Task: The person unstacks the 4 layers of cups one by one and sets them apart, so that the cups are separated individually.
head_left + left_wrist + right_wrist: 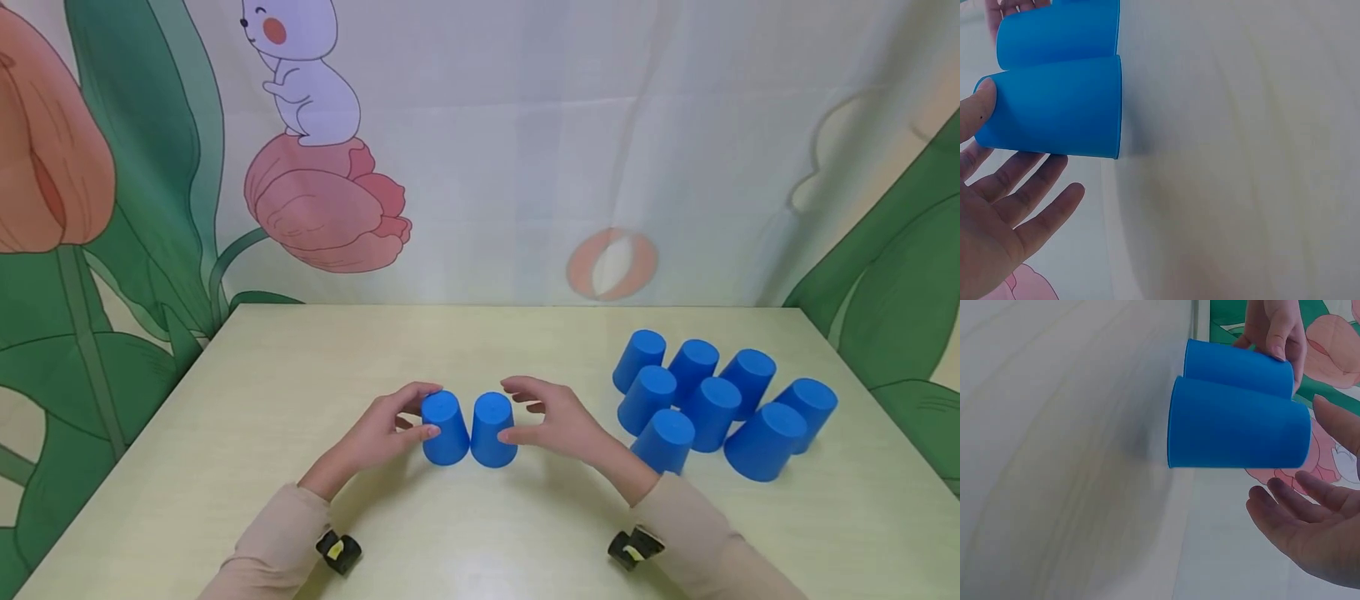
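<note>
Two blue cups stand upside down side by side on the table, close together at their rims. My left hand (381, 427) holds the left cup (446, 433) near its top, thumb on the near side and a finger at the far side. In the left wrist view its thumb (985, 103) lies against the cup's closed end, with the other fingers spread below. Beside the right cup (492, 435) is my right hand (558, 419), its thumb and fingers parted around the cup's side. The right wrist view shows a gap between those fingers and that cup (1238, 428).
Several more upturned blue cups (712, 412) stand grouped on the right of the pale table (225, 400), near the right forearm. A printed curtain (480, 167) hangs behind the table's far edge. Each sleeve carries a small black device, such as the left one (340, 552).
</note>
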A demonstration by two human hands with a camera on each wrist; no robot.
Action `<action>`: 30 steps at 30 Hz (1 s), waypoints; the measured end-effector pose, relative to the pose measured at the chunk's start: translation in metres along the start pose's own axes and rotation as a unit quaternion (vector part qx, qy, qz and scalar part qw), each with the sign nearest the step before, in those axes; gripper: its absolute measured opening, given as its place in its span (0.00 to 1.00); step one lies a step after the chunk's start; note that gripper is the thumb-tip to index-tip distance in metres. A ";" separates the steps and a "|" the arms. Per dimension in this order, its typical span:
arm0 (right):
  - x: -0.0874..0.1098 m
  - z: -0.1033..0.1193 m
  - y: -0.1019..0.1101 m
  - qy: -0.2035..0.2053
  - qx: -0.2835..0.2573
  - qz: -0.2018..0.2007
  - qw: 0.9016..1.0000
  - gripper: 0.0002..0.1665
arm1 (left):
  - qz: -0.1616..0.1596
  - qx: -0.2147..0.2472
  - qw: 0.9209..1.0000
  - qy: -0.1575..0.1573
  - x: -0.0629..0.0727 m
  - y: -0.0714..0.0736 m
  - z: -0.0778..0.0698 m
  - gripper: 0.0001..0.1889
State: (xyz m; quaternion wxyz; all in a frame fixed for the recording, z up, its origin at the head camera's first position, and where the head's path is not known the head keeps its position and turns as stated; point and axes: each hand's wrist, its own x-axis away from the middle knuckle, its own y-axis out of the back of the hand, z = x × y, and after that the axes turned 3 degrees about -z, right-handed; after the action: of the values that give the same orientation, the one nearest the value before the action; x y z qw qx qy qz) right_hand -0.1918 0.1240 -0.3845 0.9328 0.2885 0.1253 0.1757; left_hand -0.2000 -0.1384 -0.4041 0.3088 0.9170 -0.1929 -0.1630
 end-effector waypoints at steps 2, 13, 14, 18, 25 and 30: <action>-0.004 0.002 -0.004 -0.005 0.005 0.010 1.000 0.38 | 0.001 -0.001 1.000 0.001 0.000 0.000 0.000 0.27; -0.018 0.009 -0.018 -0.041 0.037 0.035 0.998 0.36 | 0.002 0.004 1.000 0.004 0.000 -0.001 0.002 0.26; -0.019 0.008 -0.019 -0.043 0.040 0.037 0.998 0.36 | 0.002 0.005 1.000 0.005 0.000 -0.001 0.002 0.27; -0.021 0.007 -0.022 -0.050 0.051 0.041 0.997 0.36 | 0.000 0.003 1.000 0.007 0.000 -0.001 0.000 0.27; -0.022 0.009 -0.023 -0.063 0.057 0.041 0.996 0.37 | -0.001 0.004 1.000 0.010 0.000 -0.001 -0.001 0.27; -0.021 0.009 -0.024 -0.062 0.059 0.036 0.996 0.36 | -0.001 0.003 1.000 0.007 0.000 0.000 -0.001 0.27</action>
State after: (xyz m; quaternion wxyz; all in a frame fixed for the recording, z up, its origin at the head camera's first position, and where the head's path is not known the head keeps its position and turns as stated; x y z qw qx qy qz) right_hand -0.2015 0.0928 -0.3879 0.9132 0.3577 0.0665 0.1833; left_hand -0.1993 -0.1377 -0.4038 0.3073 0.9193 -0.1901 -0.1562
